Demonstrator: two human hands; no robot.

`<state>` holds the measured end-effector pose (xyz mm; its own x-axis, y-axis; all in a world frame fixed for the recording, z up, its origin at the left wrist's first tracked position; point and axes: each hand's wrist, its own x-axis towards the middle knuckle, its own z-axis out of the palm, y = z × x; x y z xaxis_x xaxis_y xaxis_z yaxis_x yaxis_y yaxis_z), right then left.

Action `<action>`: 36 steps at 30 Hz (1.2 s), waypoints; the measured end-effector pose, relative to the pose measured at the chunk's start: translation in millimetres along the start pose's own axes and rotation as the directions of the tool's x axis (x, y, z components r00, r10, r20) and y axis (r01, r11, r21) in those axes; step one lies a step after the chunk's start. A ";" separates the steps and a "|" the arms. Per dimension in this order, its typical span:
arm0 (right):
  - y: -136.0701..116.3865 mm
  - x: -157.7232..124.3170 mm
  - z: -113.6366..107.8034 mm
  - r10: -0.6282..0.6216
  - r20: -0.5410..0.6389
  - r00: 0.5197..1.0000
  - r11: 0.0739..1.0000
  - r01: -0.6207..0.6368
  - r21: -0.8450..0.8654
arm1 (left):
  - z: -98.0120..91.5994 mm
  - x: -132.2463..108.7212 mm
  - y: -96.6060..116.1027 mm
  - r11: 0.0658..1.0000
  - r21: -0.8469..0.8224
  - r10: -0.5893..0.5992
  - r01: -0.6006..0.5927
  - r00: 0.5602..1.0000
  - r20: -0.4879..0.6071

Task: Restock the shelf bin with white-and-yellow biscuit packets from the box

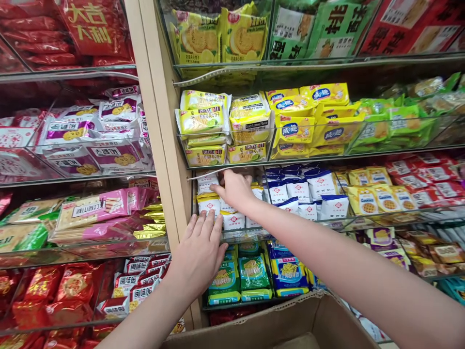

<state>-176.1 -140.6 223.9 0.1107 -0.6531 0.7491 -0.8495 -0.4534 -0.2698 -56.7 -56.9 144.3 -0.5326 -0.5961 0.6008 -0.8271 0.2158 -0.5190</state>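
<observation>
My left hand (204, 242) lies with its fingers spread over the clear front panel of a shelf bin, its fingertips near a white-and-yellow snack packet (209, 203). My right hand (235, 190) reaches into the same bin from the right. Its fingers are bent around the edge of a white snack packet (207, 183) at the back left, and some fingertips are hidden. More white-and-yellow packets (233, 221) stand below my right wrist. Beside them, blue-topped white packets (298, 190) fill the neighbouring compartment.
An open cardboard box (232, 334) sits below, close to the shelf. A wooden upright (160, 121) stands left of the bin. Yellow lemon biscuit packs (203, 118) fill the shelf above, green packs (253, 272) the one below. A loose pale strip (207, 174) hangs along the shelf edge.
</observation>
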 end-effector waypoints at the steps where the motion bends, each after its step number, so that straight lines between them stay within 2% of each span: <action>1: -0.8 1.6 0.7 0.012 -0.009 1.000 1.000 -0.012 0.020 | -2.6 -1.4 0.7 1.000 0.006 -0.005 0.005 1.000 0.005; 7: -3.4 5.7 2.5 0.036 -0.039 0.999 0.991 -0.031 0.130 | -8.8 -0.9 -0.5 0.999 0.052 -0.021 0.016 0.995 0.095; 14: -5.0 3.0 -5.8 0.073 0.054 0.996 0.972 -0.083 0.222 | -6.9 14.5 -1.0 0.997 0.079 -0.031 0.022 0.993 0.113; 18: -4.2 -1.2 -9.5 0.093 0.064 0.994 0.964 -0.106 0.246 | -8.1 19.7 -1.8 0.997 0.063 -0.049 0.042 0.993 0.110; 24: -1.5 -11.7 -7.6 0.025 0.028 0.999 0.980 -0.030 0.196 | -16.8 8.4 -1.2 0.997 0.083 -0.019 0.012 0.997 0.077; 30: -1.6 -27.5 -6.7 -0.183 0.032 0.983 0.982 0.181 0.047 | -11.0 -15.6 -1.3 0.993 0.121 0.006 -0.002 0.999 -0.033; 36: 2.1 -20.9 -3.9 -0.244 0.081 0.966 0.968 0.248 -0.047 | -3.9 -8.1 -8.6 0.990 0.137 -0.026 0.026 1.000 0.001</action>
<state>-182.2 -125.6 210.1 0.3556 -0.5697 0.7409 -0.8186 -0.5724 -0.0471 -46.0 -50.9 146.3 -0.5106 -0.6021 0.6137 -0.8082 0.0925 -0.5816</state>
